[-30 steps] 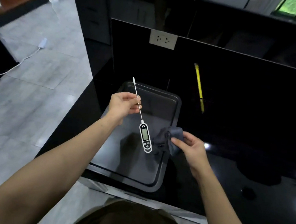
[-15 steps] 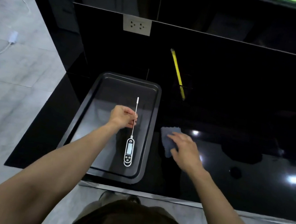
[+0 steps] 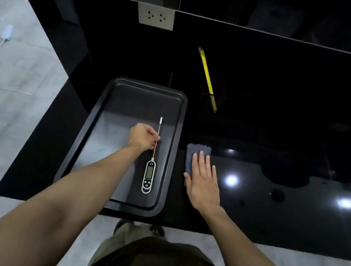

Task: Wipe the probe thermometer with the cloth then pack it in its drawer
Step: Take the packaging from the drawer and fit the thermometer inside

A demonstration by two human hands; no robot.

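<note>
Glossy black worktop point(image 3: 271, 215) runs in front of me, with a dark tray point(image 3: 111, 128) near its left end and a yellow pencil point(image 3: 207, 79) further back. My left hand point(image 3: 143, 138) pinches the thin probe of the thermometer point(image 3: 149, 174) midway along, the display end pointing toward me over the tray, probably so the stem stays steady and clean. My right hand point(image 3: 204, 180) lies flat with straight fingers on the blue cloth point(image 3: 197, 151), just right of the tray, likely parking it. The two hands are apart, the thermometer between them, nearer the left. I see no drawer.
</note>
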